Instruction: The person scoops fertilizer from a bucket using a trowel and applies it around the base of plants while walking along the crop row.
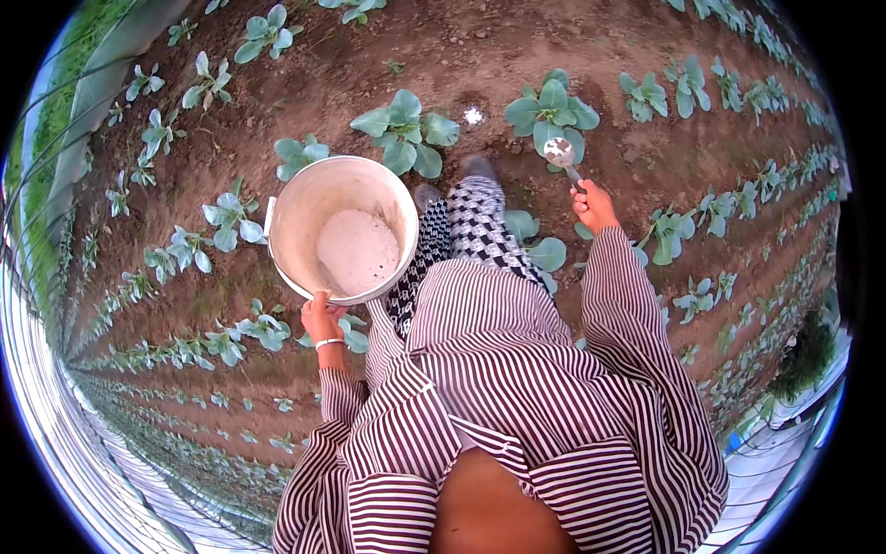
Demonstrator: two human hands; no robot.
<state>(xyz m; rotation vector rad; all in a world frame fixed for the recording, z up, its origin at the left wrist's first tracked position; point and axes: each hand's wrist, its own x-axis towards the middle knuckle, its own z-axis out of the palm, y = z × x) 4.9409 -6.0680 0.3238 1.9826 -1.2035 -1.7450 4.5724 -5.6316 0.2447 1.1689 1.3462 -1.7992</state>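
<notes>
My left hand (321,319) is closed on the near rim of a white bucket (284,249), which holds pale powder (358,247) at its bottom. Out to the right, my right hand (593,205) grips the dark handle of a spoon (558,152). White residue shows on the spoon's bowl, which is over the lower leaves of a green leafy plant (552,111). A small white heap (473,116) lies on the soil between that plant and another leafy plant (406,132) to its left.
Rows of leafy plants (229,220) run across the brown soil (415,55) on both sides. My shoes (478,167) stand between plants, close beside the bucket. Curved greenhouse walls (55,406) edge the left side.
</notes>
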